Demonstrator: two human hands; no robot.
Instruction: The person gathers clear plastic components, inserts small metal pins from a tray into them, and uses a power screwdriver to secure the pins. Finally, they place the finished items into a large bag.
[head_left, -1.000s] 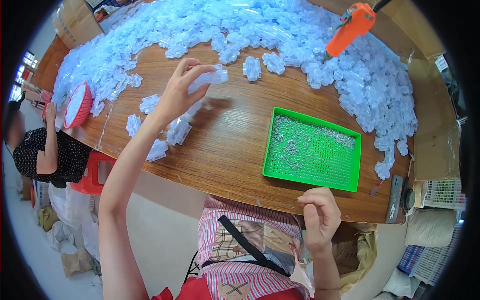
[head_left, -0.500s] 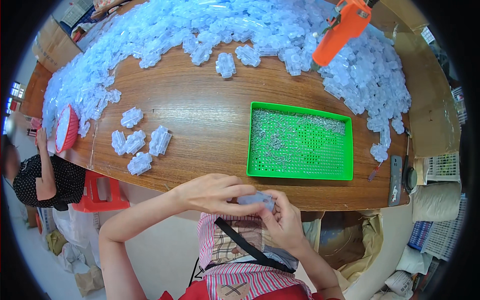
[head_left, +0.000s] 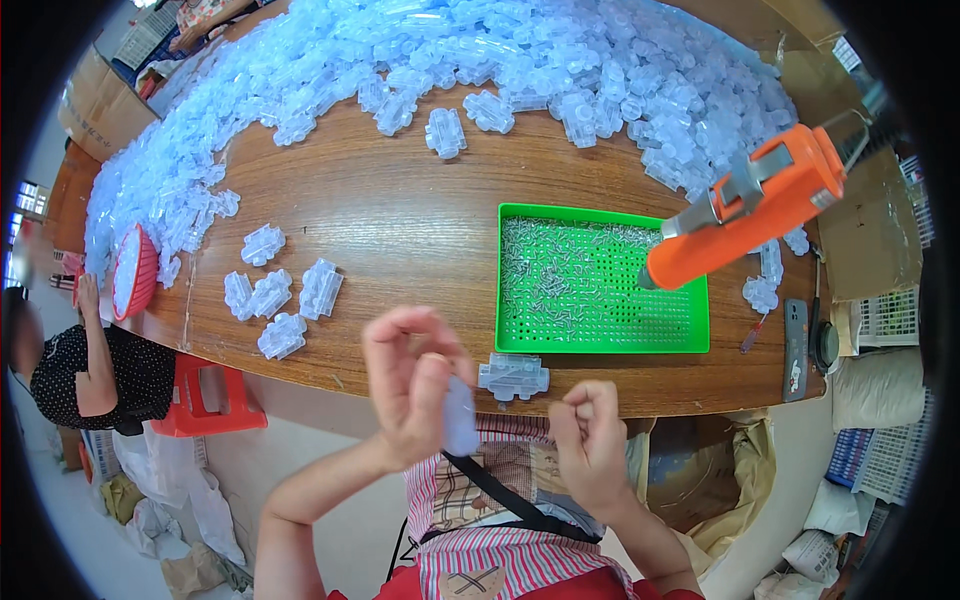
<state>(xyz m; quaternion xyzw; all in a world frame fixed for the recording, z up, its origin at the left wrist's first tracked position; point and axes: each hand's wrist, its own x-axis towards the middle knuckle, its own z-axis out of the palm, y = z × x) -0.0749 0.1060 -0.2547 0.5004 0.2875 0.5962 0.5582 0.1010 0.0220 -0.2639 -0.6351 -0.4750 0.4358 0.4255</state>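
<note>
My left hand (head_left: 410,385) is raised in front of my chest, just short of the table's near edge, and holds a small translucent pale-blue plastic piece (head_left: 461,416) between thumb and fingers. My right hand (head_left: 590,440) is beside it, a little apart, its fingers curled closed; nothing shows in it. Another pale plastic piece (head_left: 513,377) lies on the wooden table (head_left: 400,215) at its near edge, between my hands and the green tray (head_left: 603,338). The tray holds several small metal screws.
An orange power screwdriver (head_left: 750,212) hangs over the tray's right side. A big heap of pale plastic pieces (head_left: 520,60) covers the far table; a few more pieces (head_left: 285,295) lie to the left. A red basket (head_left: 135,270), a seated person (head_left: 85,370) and a red stool (head_left: 215,405) are at left.
My left hand came back from the loose pieces on the left and met the right hand at my chest. Now the hands are apart, and a piece lies at the table edge.
</note>
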